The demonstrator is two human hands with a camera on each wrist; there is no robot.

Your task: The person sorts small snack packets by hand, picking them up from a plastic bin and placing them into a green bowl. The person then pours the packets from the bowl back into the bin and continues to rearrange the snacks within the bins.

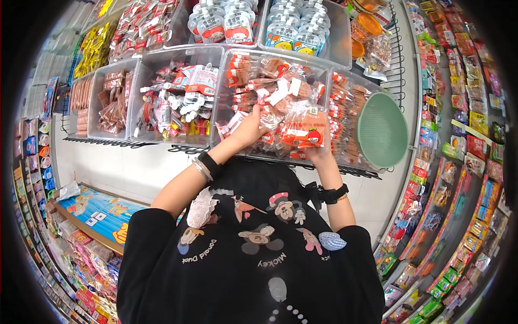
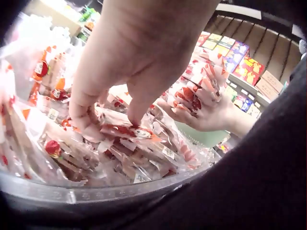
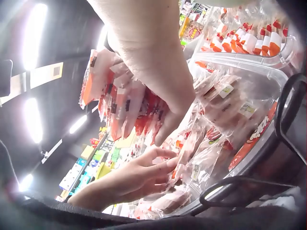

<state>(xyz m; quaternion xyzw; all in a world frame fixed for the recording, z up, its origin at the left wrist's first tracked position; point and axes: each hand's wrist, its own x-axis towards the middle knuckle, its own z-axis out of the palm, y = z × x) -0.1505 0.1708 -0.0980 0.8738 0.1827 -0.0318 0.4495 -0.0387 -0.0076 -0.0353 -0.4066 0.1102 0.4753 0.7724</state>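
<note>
My left hand (image 1: 249, 131) is down in a clear plastic bin (image 1: 220, 110) full of red-and-clear snack packets. In the left wrist view its thumb and fingers pinch one packet (image 2: 127, 130) on top of the heap. My right hand (image 1: 321, 152) grips a thick stack of the same packets (image 1: 305, 127), held upright over the bin's right side. Seen from the right wrist, that stack (image 3: 127, 100) fans out beyond the fingers, above the left hand. The stack hides part of the right hand's fingers in the head view.
A green basket (image 1: 383, 129) sits on the bin at the right. Bins of tubes and pouches (image 1: 178, 100) and brown snack packs (image 1: 112, 102) stand to the left. Pouch bins (image 1: 299, 32) line the back. Shelves of packaged goods (image 1: 458, 162) run along the right side.
</note>
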